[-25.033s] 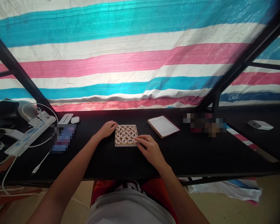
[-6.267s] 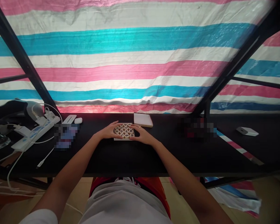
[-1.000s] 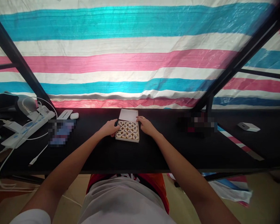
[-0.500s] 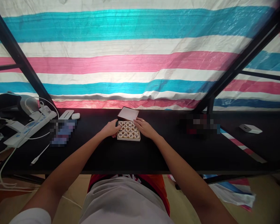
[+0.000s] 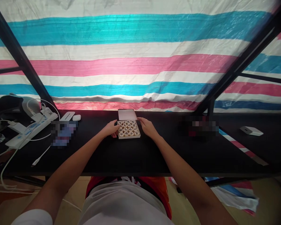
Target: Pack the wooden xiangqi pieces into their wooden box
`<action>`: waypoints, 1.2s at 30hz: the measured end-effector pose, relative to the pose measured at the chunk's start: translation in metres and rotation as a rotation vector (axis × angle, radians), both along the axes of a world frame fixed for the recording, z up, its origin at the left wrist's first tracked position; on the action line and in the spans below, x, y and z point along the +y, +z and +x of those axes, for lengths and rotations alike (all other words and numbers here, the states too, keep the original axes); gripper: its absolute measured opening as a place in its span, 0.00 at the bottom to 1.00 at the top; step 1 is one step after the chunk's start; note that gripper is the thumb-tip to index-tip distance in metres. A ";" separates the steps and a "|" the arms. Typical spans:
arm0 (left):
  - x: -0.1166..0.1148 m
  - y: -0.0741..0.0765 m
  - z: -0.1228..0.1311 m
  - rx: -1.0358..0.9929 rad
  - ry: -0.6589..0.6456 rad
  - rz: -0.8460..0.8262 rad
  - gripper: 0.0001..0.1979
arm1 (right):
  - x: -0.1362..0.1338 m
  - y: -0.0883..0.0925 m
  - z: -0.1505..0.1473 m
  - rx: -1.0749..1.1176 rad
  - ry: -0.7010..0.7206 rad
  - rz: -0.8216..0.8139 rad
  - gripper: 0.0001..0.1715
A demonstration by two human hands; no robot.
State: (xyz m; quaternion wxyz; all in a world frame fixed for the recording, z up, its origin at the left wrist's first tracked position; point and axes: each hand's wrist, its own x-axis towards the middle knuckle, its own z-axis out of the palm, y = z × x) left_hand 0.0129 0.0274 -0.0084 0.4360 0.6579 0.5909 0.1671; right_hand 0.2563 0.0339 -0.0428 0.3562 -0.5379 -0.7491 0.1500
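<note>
A small wooden box (image 5: 129, 137) lies on the black table (image 5: 140, 153), packed with several round wooden chess pieces (image 5: 128, 128) that carry dark characters. Its flat lid (image 5: 127, 114) lies right behind it, pale side up. My left hand (image 5: 110, 128) rests against the box's left side. On the other side my right hand (image 5: 147, 127), a ring on one finger, touches the box's right edge, its fingertips near the lid's corner. Neither hand lifts anything.
At the far left a white power strip (image 5: 28, 132) with cables, a white remote (image 5: 66, 116) and a small white oval device (image 5: 76, 117). A white box (image 5: 251, 130) sits at the far right. Black frame posts (image 5: 21, 59) rise before a striped tarp (image 5: 135, 56).
Since a second ago my right hand has let the lid down flat behind the box and come back to the box's right edge. The left hand stays at the left side.
</note>
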 end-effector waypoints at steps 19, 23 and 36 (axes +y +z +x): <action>-0.007 0.006 -0.007 0.327 -0.151 0.646 0.18 | -0.016 0.008 -0.005 0.013 0.090 -0.069 0.21; -0.012 0.007 -0.007 0.363 -0.335 0.644 0.20 | -0.016 0.007 -0.002 -0.002 0.094 -0.081 0.22; -0.017 0.030 -0.016 0.298 -0.513 0.556 0.23 | -0.034 0.031 0.006 -0.056 0.193 -0.211 0.20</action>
